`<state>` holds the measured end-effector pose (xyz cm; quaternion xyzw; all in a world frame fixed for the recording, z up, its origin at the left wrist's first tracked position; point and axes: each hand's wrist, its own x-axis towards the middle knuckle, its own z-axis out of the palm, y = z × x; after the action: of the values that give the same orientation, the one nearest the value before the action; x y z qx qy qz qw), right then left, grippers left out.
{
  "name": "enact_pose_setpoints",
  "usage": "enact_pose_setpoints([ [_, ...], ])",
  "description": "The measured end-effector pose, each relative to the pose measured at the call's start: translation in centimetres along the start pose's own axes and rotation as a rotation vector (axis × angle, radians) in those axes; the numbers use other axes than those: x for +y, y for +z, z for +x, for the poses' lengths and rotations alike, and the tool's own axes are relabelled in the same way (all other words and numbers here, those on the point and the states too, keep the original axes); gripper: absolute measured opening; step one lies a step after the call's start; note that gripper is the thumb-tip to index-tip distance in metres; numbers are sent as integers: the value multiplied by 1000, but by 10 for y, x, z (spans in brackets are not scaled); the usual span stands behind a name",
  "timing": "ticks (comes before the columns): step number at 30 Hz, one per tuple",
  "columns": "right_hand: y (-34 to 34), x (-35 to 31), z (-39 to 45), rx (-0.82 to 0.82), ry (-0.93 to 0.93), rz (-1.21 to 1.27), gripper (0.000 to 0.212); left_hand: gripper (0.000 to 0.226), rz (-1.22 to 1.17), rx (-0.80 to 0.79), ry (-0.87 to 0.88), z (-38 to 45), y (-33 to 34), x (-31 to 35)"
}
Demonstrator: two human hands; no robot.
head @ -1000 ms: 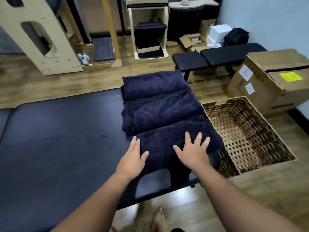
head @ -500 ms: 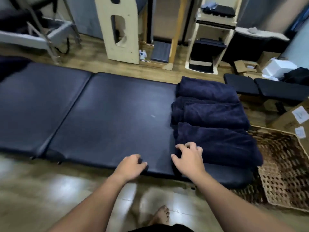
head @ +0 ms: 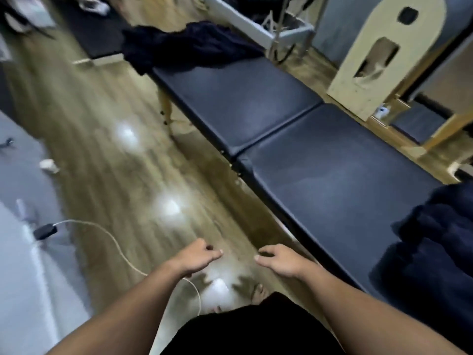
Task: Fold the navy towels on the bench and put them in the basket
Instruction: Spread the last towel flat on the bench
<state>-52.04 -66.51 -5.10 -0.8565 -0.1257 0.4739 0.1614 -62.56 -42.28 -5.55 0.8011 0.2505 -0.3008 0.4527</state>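
Padded bench (head: 320, 160): folded towels (head: 432, 242) near end, loose towels (head: 189, 44) far end.

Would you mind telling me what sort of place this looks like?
Probably a Pilates or physiotherapy studio: a long padded treatment bench on a wood floor, an arched wooden exercise apparatus beyond it, and loose navy towels heaped at the bench's far end.

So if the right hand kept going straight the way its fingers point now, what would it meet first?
Most likely the left hand. The right hand hangs over the floor beside the bench, its loosely curled fingers aimed left across a small gap. Blur leaves depth uncertain.
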Motion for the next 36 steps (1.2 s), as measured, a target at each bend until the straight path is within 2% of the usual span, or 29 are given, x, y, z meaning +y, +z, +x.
enact_pose_setpoints([
  [5, -5, -50, 28, -77, -73, -41, 65, 42, -172, 59, -121, -19, -23, -39],
  [8, -12, -76, 53, -125, -114, -61, 68, 40, -245, 109, -143, -15, -33, -49],
  [15, -49, -123, 120, -197, -212, -54, 69, 27, -232, 223, -143, 22, -77, -37],
  [19, -80, -154, 163, -208, -267, -85, 70, 40, -227, 267, -195, 46, -116, -24],
  [23, -105, -194, 197, -272, -330, -177, 78, 37, -180, 288, -222, 66, -156, -16],
  [27, -124, -236, 223, -343, -394, -229, 77, 57, -174, 304, -251, 83, -195, -18],
  [33, -147, -309, 278, -368, -387, -265, 72, 44, -163, 316, -197, 137, -274, -34],
  [36, -161, -349, 306, -350, -356, -266, 74, 53, -223, 283, -166, 176, -323, -46],
])
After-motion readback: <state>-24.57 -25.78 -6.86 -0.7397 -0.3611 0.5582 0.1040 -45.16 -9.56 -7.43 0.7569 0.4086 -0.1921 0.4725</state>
